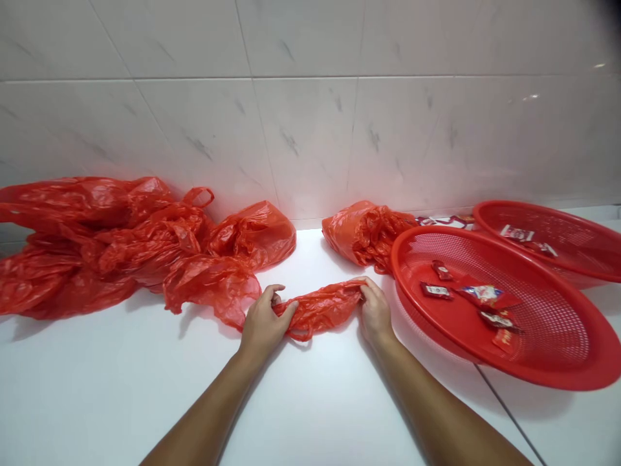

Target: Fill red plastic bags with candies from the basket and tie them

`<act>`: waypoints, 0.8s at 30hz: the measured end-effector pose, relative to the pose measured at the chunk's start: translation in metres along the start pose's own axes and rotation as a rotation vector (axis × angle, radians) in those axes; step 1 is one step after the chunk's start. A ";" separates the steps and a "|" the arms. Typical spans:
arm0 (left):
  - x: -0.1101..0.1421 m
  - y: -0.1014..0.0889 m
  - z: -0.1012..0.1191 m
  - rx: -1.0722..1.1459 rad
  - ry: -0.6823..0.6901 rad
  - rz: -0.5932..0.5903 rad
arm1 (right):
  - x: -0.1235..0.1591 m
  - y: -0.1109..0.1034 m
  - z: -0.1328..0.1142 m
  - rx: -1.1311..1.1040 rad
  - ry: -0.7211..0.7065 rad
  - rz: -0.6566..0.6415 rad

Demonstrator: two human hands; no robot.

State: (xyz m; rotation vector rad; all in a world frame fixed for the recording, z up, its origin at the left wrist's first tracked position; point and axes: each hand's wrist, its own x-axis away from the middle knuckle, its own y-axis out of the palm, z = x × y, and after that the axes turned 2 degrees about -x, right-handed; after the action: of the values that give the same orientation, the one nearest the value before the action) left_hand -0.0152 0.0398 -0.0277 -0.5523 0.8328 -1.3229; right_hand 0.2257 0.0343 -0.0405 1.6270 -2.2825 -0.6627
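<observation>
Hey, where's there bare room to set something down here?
The white tabletop is bare between the forearms and leftward, in front of the bag pile. A small gap lies behind the held bag. Crowded: the right, with baskets.

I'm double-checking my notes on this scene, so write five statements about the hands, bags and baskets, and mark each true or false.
1. The left hand and right hand are both on one red plastic bag. True.
2. A back basket stands behind the front basket. True.
3. The front basket is empty. False: small wrapped packets lie in it.
4. The wall behind is bare wood. False: it is tiled.
5. A heap of red bags lies toward the left. True.
</observation>
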 end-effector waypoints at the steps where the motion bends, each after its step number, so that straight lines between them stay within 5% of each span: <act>1: 0.000 0.000 0.001 -0.086 -0.004 0.005 | 0.002 0.001 -0.003 0.014 -0.004 -0.003; 6: -0.006 0.001 0.005 -0.476 0.060 0.045 | 0.020 0.004 -0.013 0.006 0.058 -0.199; 9: -0.011 0.002 0.002 -0.531 0.072 0.098 | 0.026 0.004 -0.011 -0.026 0.149 -0.327; 15: 0.004 0.003 0.005 -0.134 0.431 0.362 | 0.011 0.006 0.004 -0.201 0.151 -0.024; 19: 0.021 0.011 0.016 -0.054 0.729 0.085 | 0.005 0.006 0.000 -0.242 0.150 0.039; 24: 0.017 0.019 0.014 -0.194 0.572 -0.053 | 0.014 0.008 -0.010 -0.060 0.028 -0.012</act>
State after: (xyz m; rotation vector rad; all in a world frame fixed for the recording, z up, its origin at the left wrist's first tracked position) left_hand 0.0086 0.0257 -0.0372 -0.3450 1.4338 -1.4808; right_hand 0.2190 0.0211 -0.0285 1.6140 -2.2127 -0.6994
